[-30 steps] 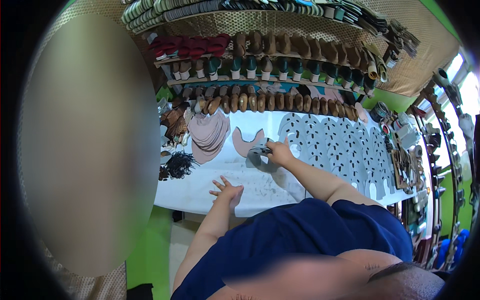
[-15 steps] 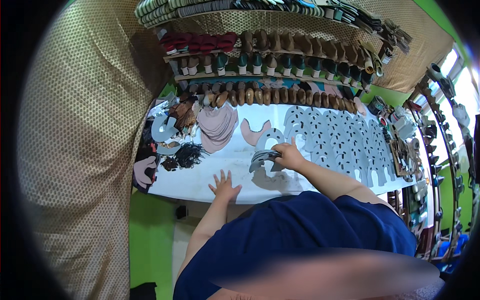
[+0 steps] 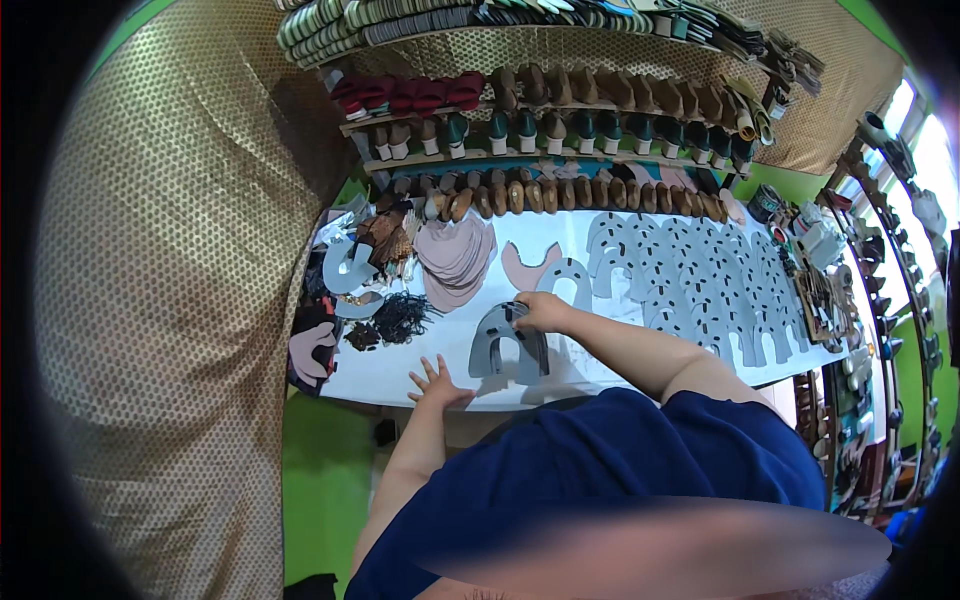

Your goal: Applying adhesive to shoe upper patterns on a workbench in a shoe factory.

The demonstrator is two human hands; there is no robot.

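My right hand (image 3: 543, 313) grips the curved top of a stack of grey U-shaped shoe-upper pieces (image 3: 487, 345) marked with small black patches. The stack stands tilted over the white table (image 3: 590, 350); whether its ends touch the surface is unclear. To its left, my left hand (image 3: 438, 384) is spread near the table's front edge with nothing in it. Just beyond my right hand lies a single grey U-shaped piece (image 3: 566, 268), partly overlapping a pink U-shaped piece (image 3: 518, 268). Farther right, overlapping rows of similar grey pieces (image 3: 690, 275) cover the table.
A fanned pile of pink pieces (image 3: 455, 265) and a tangle of black strips (image 3: 402, 318) lie on the left. Shelves of brown shoes (image 3: 640, 95) and green shoes (image 3: 585, 130) rise behind the table. Tools and cans crowd the right end. A patterned curtain (image 3: 170, 300) hangs at left.
My right hand has brought the stack left and nearer, tipping it so its U shape faces me. My left hand remains spread near the front edge. The whole view has shifted slightly.
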